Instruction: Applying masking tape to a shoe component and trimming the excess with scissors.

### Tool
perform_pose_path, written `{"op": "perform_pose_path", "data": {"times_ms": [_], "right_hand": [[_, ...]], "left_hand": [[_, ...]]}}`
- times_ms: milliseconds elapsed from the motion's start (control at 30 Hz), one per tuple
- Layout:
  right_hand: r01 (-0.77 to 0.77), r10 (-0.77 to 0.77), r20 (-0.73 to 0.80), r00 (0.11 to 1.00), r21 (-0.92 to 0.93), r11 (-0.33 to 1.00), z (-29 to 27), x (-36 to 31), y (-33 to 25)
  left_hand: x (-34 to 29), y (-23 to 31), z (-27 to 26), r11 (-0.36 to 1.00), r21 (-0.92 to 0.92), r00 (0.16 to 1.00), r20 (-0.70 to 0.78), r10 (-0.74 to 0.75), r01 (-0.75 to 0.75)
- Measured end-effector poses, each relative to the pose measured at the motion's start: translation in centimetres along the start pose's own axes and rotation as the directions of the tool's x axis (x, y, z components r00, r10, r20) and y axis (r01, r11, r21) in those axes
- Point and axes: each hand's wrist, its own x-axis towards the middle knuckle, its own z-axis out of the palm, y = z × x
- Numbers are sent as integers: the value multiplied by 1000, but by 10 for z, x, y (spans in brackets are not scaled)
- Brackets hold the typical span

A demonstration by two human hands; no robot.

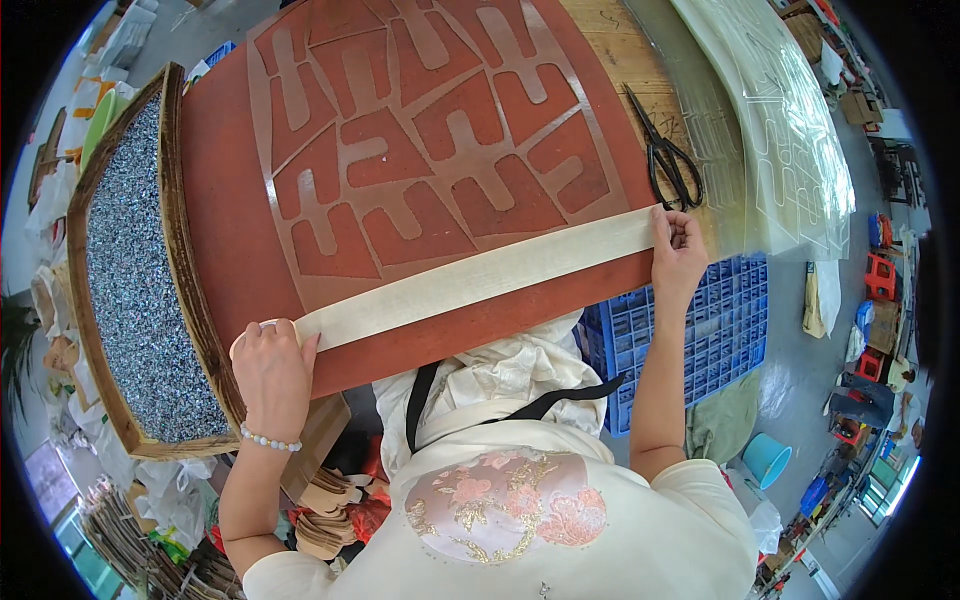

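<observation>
A long cream-coloured strip [490,274] stretches across the near part of a red board [222,215], slanting up to the right. My left hand [272,368] grips its left end, thumb on top at the board's left front. The right end is pinched in my right hand [679,252], fingers curled, at the board's right edge. Just beyond the strip, a thin brownish sheet with cut-out shapes [412,222] lies flat on the board. Black-handled scissors [672,168] rest on the wooden table [612,45], close beyond my right hand.
A wooden tray [178,240] of small grey-blue glittering pieces stands left of the board. Clear plastic sheets [790,150] with cut shapes lie at the far right. Below the board's right side is a blue plastic crate [720,320]. A light-blue bucket [767,460] stands on the floor.
</observation>
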Motion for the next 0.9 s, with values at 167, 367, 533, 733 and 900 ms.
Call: {"op": "perform_pose_path", "data": {"times_ms": [167, 367, 533, 733, 900], "right_hand": [[8, -8, 3, 1000, -25, 1000, -1, 2, 5], [35, -35, -13, 999, -51, 998, 4, -1, 1], [91, -97, -44, 994, -119, 989, 3, -2, 1], [121, -128, -29, 991, -173, 977, 3, -1, 3], [142, -155, -47, 987, -212, 967, 4, -3, 3]], "left_hand": [[1, 1, -1, 1000, -5, 1000, -7, 15, -15], [3, -1, 4, 1000, 17, 1000, 19, 7, -7], [4, 1, 0, 1000, 23, 999, 39, 4, -5], [4, 0, -2, 999, 3, 999, -7, 41, -41], [3, -1, -2, 999, 8, 999, -10, 43, -43]]}}
